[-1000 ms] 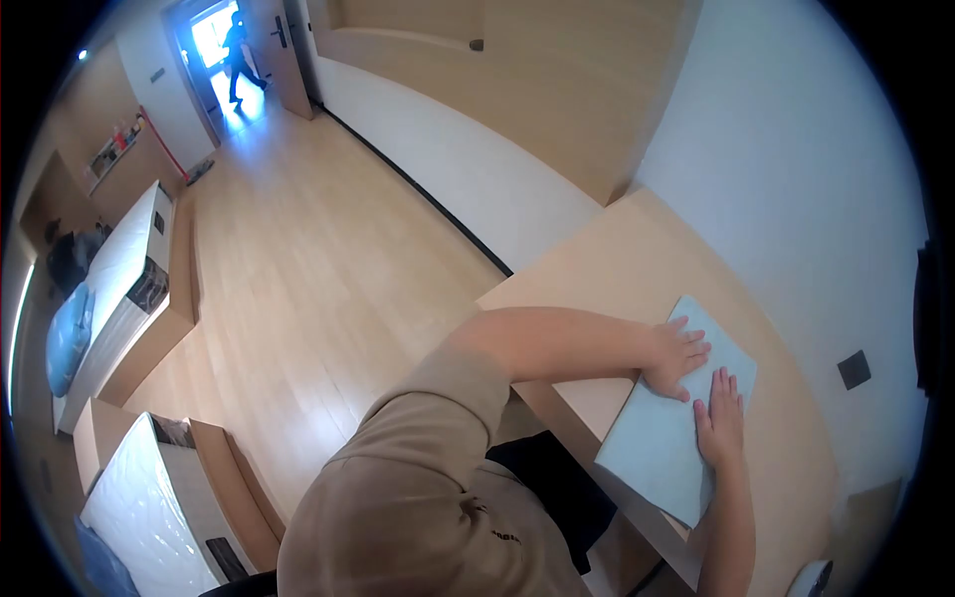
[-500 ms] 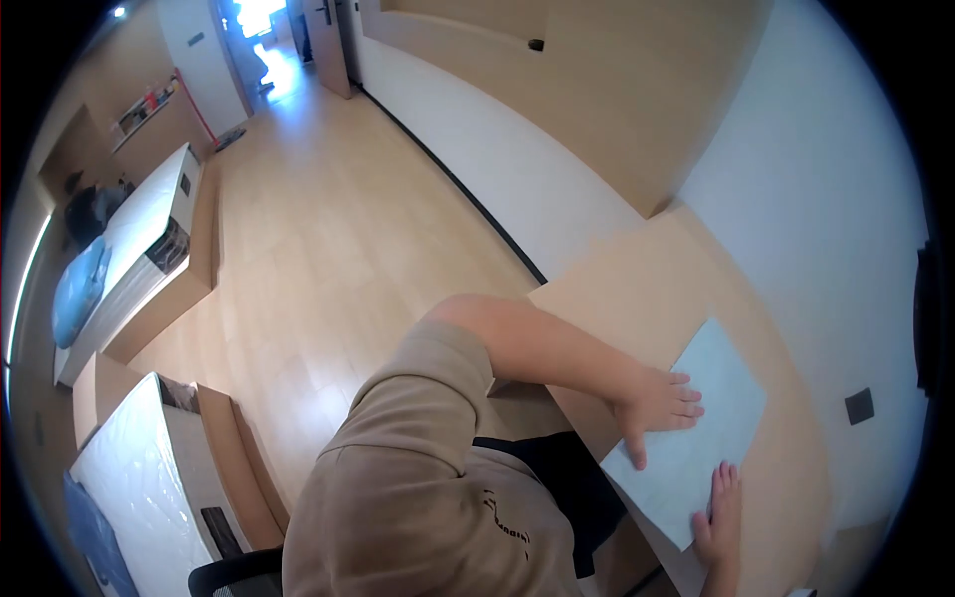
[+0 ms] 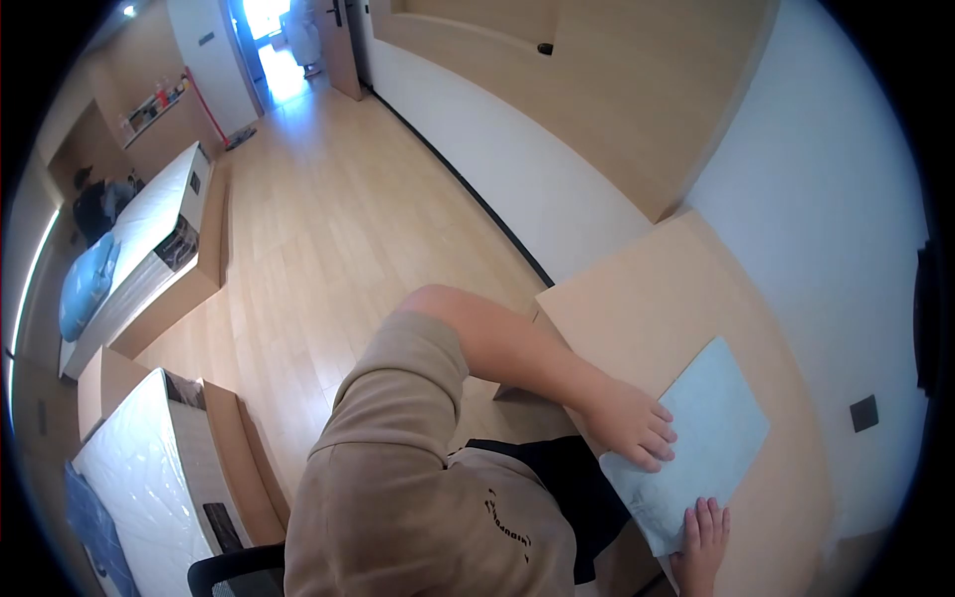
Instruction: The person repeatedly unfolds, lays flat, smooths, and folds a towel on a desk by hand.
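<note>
A pale bluish-white sheet (image 3: 711, 413), paper or cloth I cannot tell, lies on the light wooden desktop (image 3: 637, 289), with faint wrinkles near its lower left. My left hand (image 3: 629, 423) rests palm down at the sheet's left edge, fingers stretched over it and slightly bent; its thumb is hidden. My right hand (image 3: 704, 537) lies at the lower right edge, with its fingertips on the sheet and its fingers extended. Both hands are against the sheet's surface.
A beige-sleeved arm (image 3: 388, 368) and a black chair back (image 3: 234, 572) are close by. Plastic-wrapped mattresses (image 3: 139, 458) sit on wooden bed bases at left. A person in dark clothes (image 3: 95, 209) is beyond, and another figure (image 3: 303, 40) stands near the doorway. A dark wall plate (image 3: 863, 413) is at right.
My left hand has slid left toward the sheet's edge. My right hand has shifted left and down, and the sheet's lower corner sits further left. The view has tilted slightly.
</note>
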`<state>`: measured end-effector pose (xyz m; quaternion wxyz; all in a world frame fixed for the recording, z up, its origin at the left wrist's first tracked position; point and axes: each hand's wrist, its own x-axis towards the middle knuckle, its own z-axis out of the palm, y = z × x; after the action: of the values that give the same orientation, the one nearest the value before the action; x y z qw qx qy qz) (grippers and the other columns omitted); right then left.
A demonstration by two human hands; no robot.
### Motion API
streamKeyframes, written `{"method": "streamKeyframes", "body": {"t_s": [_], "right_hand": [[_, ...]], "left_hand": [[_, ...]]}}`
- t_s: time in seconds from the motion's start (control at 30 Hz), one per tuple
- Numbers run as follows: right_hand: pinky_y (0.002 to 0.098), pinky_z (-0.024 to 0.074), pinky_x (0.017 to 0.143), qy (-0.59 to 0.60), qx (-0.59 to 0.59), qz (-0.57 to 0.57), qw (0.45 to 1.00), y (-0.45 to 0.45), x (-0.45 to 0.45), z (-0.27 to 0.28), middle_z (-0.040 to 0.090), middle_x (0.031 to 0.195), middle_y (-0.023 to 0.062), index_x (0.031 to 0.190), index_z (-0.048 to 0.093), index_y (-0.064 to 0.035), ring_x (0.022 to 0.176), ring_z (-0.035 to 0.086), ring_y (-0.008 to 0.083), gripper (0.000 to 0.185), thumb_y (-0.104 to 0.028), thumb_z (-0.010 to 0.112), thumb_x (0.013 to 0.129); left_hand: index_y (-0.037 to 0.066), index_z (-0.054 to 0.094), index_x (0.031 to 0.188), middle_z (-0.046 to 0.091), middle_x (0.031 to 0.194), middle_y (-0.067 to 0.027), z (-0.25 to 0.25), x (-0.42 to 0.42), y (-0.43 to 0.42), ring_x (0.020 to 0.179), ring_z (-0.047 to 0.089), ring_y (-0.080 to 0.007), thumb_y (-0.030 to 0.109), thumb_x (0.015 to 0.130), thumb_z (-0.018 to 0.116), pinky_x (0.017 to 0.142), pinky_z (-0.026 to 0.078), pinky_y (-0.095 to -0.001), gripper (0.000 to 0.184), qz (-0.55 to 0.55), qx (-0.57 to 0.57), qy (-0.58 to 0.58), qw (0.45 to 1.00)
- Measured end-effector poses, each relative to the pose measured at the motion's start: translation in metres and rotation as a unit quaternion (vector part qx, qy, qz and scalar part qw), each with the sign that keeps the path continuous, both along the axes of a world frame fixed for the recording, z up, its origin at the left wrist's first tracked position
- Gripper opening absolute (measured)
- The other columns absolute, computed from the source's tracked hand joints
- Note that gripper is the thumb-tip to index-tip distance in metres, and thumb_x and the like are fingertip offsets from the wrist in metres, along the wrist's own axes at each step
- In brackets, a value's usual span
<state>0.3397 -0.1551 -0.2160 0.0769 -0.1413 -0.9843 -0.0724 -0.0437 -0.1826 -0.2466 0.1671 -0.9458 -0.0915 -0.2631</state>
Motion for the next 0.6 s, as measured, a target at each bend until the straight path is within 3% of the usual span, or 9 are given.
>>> {"method": "streamKeyframes", "body": {"t_s": [0.1,0.2,0.3,0.37,0.43,0.5,0.6], "right_hand": [[0.0613,0.0385,0.105,0.014,0.016,0.027,0.999,0.000,0.003,0.002,0.058,0.133,0.0188,0.118,0.061,-0.0061,0.128,0.051,0.0433,0.039,-0.012,0.061,0.079],[0.0585,0.0427,0.100,0.029,-0.017,0.057,0.998,-0.008,-0.001,0.014,0.063,0.127,0.0169,0.112,0.064,-0.0069,0.123,0.056,0.0413,0.032,-0.012,0.061,0.081],[0.0500,0.0404,0.107,0.020,-0.020,0.115,0.993,-0.010,0.001,0.016,0.059,0.135,0.0191,0.128,0.058,0.0020,0.124,0.055,0.0403,0.042,-0.020,0.056,0.092],[0.0496,0.0448,0.100,0.044,-0.198,-0.003,0.979,-0.017,-0.001,0.010,0.065,0.123,0.0154,0.116,0.064,-0.0038,0.117,0.060,0.0366,0.033,-0.014,0.059,0.085],[0.0468,0.0482,0.094,0.068,-0.221,-0.048,0.972,-0.029,-0.009,0.015,0.069,0.116,0.0140,0.111,0.067,-0.0064,0.111,0.064,0.0342,0.031,-0.011,0.062,0.080],[0.0424,0.0518,0.087,0.077,-0.154,-0.015,0.985,-0.023,0.002,0.008,0.070,0.114,0.0144,0.117,0.065,-0.0071,0.103,0.067,0.0339,0.040,-0.011,0.065,0.077],[0.0411,0.0539,0.083,0.210,-0.340,0.028,0.916,-0.041,0.002,0.006,0.071,0.113,0.0134,0.113,0.066,-0.0074,0.099,0.069,0.0345,0.038,-0.007,0.066,0.075]], "left_hand": [[0.001,0.058,0.112,0.062,0.120,-0.0201,-0.001,-0.002,-0.001,0.107,0.061,-0.0399,0.018,0.093,0.058,0.085,0.051,-0.0512,0.026,-0.073,0.005,-0.039,0.997],[0.001,0.058,0.109,0.063,0.113,-0.0199,0.002,0.000,-0.005,0.102,0.062,-0.0392,0.014,0.094,0.057,0.077,0.050,-0.0491,0.019,-0.105,-0.061,-0.063,0.991],[0.001,0.058,0.105,0.063,0.107,-0.0186,0.009,-0.004,-0.019,0.097,0.061,-0.0386,0.011,0.093,0.057,0.072,0.050,-0.0474,0.015,-0.128,-0.109,-0.065,0.984],[0.001,0.058,0.102,0.063,0.105,-0.0180,0.004,-0.006,-0.022,0.097,0.061,-0.0390,0.012,0.093,0.058,0.073,0.050,-0.0470,0.014,-0.103,-0.088,-0.065,0.989],[0.000,0.059,0.100,0.064,0.104,-0.0170,0.003,-0.003,-0.024,0.097,0.062,-0.0391,0.012,0.093,0.058,0.077,0.051,-0.0470,0.014,-0.092,-0.089,-0.067,0.989],[0.001,0.060,0.101,0.064,0.108,-0.0161,0.011,-0.004,-0.025,0.100,0.062,-0.0383,0.014,0.094,0.058,0.082,0.052,-0.0471,0.015,-0.087,-0.139,-0.064,0.984],[0.003,0.065,0.109,0.067,0.114,-0.0138,-0.001,-0.001,-0.046,0.102,0.066,-0.0333,0.018,0.094,0.060,0.085,0.053,-0.0443,0.022,-0.074,-0.287,-0.119,0.948]]}}
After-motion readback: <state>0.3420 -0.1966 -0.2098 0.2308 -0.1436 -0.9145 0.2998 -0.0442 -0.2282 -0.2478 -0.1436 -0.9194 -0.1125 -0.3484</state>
